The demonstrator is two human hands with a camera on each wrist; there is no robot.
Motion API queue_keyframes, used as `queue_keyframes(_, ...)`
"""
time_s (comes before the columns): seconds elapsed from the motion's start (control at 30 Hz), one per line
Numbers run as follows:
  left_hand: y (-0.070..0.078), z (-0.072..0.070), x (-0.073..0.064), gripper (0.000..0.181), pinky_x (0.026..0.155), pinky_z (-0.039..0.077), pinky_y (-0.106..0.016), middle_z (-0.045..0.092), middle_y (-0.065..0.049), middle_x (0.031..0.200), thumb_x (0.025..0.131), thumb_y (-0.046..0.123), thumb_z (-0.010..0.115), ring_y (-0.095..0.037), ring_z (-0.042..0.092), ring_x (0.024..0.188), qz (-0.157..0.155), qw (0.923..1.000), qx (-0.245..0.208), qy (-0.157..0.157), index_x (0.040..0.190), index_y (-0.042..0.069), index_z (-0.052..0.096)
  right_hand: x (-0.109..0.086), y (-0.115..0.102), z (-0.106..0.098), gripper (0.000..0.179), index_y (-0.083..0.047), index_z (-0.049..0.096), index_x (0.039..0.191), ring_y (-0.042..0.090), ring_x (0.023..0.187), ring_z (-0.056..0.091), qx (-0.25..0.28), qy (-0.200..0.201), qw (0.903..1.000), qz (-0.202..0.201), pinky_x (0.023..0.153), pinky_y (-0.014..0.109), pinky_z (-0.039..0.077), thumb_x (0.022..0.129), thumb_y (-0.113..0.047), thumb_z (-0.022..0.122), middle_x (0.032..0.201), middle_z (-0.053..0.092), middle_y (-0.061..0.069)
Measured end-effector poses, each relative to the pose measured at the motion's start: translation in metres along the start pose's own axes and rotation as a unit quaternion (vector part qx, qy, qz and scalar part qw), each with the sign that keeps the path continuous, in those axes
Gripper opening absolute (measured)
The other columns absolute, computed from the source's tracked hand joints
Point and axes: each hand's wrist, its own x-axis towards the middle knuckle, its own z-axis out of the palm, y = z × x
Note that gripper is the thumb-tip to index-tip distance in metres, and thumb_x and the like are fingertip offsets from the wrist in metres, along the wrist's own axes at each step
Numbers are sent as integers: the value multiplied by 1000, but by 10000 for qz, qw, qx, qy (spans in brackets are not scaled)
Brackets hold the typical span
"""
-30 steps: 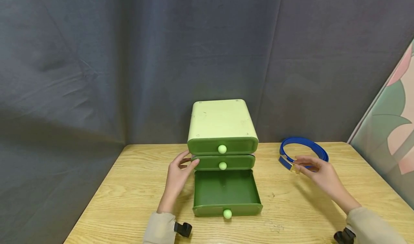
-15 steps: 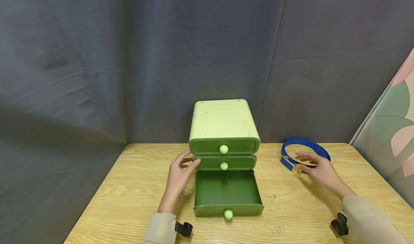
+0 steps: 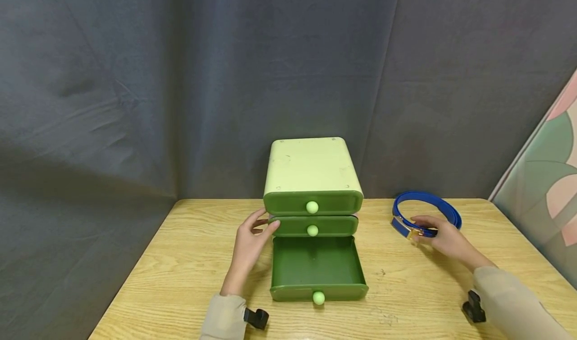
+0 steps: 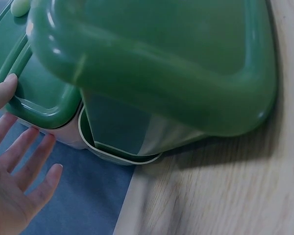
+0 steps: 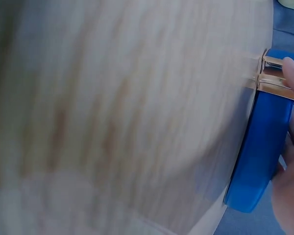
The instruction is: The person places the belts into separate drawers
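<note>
A small drawer cabinet (image 3: 311,164) with a pale green top stands at the middle of the table. Its bottom drawer (image 3: 288,293) is pulled out with nothing inside, and the middle drawer (image 3: 290,227) sits above it. My left hand (image 3: 248,242) rests at the cabinet's left side, the thumb on the middle drawer's front edge and spread fingers along the pale side wall. To the right lies a coiled blue belt (image 3: 423,196). My right hand (image 3: 451,240) pinches it beside the gold buckle (image 5: 277,88), thumb outside and fingers within the loop.
The wooden table (image 3: 180,270) runs back to a grey curtain (image 3: 270,69). A panel with pink and green leaf shapes (image 3: 550,170) stands along the right side. Black wrist bands with camera mounts (image 3: 256,318) sit at both sleeves.
My right hand first draws slightly back from the buckle, then closes on the belt beside it, fingers lower inside the loop. My left hand stays at the cabinet.
</note>
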Motion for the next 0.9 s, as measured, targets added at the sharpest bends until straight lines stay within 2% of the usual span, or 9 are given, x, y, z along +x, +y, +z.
queue_keyframes(0.17,1,0,0,46,97,43,-57,56,-23,135,91,10,73,-43,57,116,-9,10000,-22,3,133,-3,59,2,1,2,53,8,62,125,51,112,55,-59,-195,9998,64,90,62,44,82,-13,82,123,59,33)
queue_keyframes(0.37,2,-1,0,47,98,42,-58,56,-22,136,91,11,73,-43,57,116,-39,10000,-73,-22,134,-2,59,3,2,3,47,6,65,123,32,99,61,-283,-156,9993,186,80,43,50,83,-13,81,118,64,27)
queue_keyframes(0.53,2,-1,0,47,98,41,-59,56,-22,135,91,11,72,-43,57,116,-27,10000,-62,-30,134,-2,59,2,-2,1,46,6,65,125,26,93,58,-345,-244,9988,248,77,39,48,85,-13,79,118,65,27)
queue_keyframes(0.7,3,-1,-1,46,98,41,-58,56,-22,136,91,10,72,-43,57,116,-76,10000,-32,-36,134,-3,59,-2,-8,-1,47,7,63,127,16,66,53,-401,-218,9987,221,58,30,43,87,-14,76,107,68,23)
queue_keyframes(0.8,2,-1,-1,46,98,41,-58,56,-23,135,91,11,72,-43,57,116,-78,10000,-14,-35,134,-3,59,-5,-11,-2,48,7,61,129,9,48,38,-427,-116,9989,168,46,26,33,88,-14,75,101,67,19)
queue_keyframes(0.9,-8,0,3,47,98,42,-58,56,-22,136,91,12,73,-42,57,116,-74,10000,-12,-22,134,-2,59,-9,-12,-4,47,7,62,128,6,45,33,-495,33,9988,19,44,25,31,89,-16,76,102,67,20)
